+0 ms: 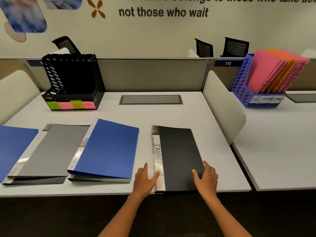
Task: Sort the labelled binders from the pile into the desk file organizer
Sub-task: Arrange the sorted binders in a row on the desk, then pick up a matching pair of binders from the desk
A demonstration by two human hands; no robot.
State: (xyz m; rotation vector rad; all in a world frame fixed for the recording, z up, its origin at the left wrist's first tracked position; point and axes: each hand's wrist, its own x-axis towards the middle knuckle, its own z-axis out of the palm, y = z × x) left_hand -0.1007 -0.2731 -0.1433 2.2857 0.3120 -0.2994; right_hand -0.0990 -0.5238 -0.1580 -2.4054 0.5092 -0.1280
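A black binder [179, 158] lies flat on the table [213, 134] near its front edge, right of centre, its long axis running from near to far with a slight lean to the left at the far end. Its spine faces left and carries a white label reading FINANCE, the letters running along the spine. Both forearms reach forward from the bottom of the view, roughly parallel, with the wrists just over the table edge. The left hand [145, 181] is open with fingers loosely spread, its fingertips resting against the near part of the spine; it does not grip anything. The right hand [206, 178] is also open, fingers spread and laid on the near right corner of the cover, the thumb on top and the other fingers at the right edge; whether they curl under the edge cannot be told. To the left lies a blue binder [107, 149] on top of another one, tilted so its far end leans right, then a grey binder [49, 149] beside it, and a second blue binder [12, 147] cut off by the left border. At the far left of the table stands a black file organizer [71, 79] with green and pink sticky notes along its front. On the neighbouring table to the right stands a blue file organizer [246, 86] holding pink and orange folders.
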